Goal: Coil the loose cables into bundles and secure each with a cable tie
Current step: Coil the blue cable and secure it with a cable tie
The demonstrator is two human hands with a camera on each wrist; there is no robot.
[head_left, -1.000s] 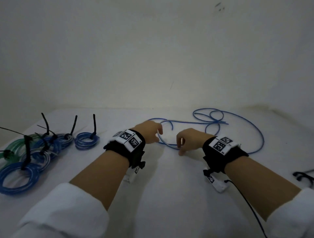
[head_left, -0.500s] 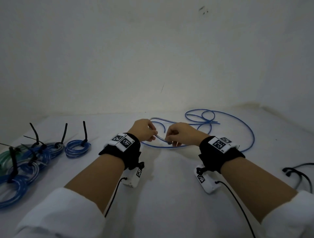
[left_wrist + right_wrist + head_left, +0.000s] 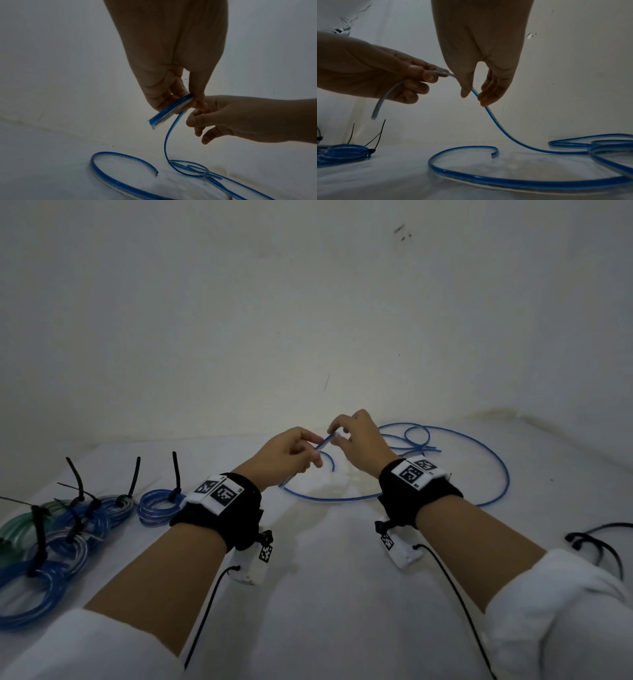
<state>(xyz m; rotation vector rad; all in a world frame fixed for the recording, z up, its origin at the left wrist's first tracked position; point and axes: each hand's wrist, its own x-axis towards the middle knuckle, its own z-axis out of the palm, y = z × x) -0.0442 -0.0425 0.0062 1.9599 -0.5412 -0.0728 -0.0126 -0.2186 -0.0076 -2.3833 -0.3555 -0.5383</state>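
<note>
Plainly, both hands are raised over the table [image 3: 329, 594] so the cable [image 3: 493, 453] hangs free for a first loop. The left hand [image 3: 284, 458] pinches the cable just short of its cut end, thumb against curled fingers, leaving a short stub sticking out. The right hand [image 3: 359, 440], at 3 o'clock from the left and almost touching it, nips the same strand lightly between thumb and fingertips; my guess is it will feed slack toward the left.

From there the cable drops to the cloth and sprawls at 2 o'clock in loose crossing loops, its other cut end curling back near 12. It is thin, glossy, translucent blue tubing, springy enough to hold wide arcs.

Finished coils [image 3: 157, 506] lie at 9 o'clock, each cinched with a stiff black tie [image 3: 176, 474]. Spare ties [image 3: 596, 546] sit at 4 o'clock.
</note>
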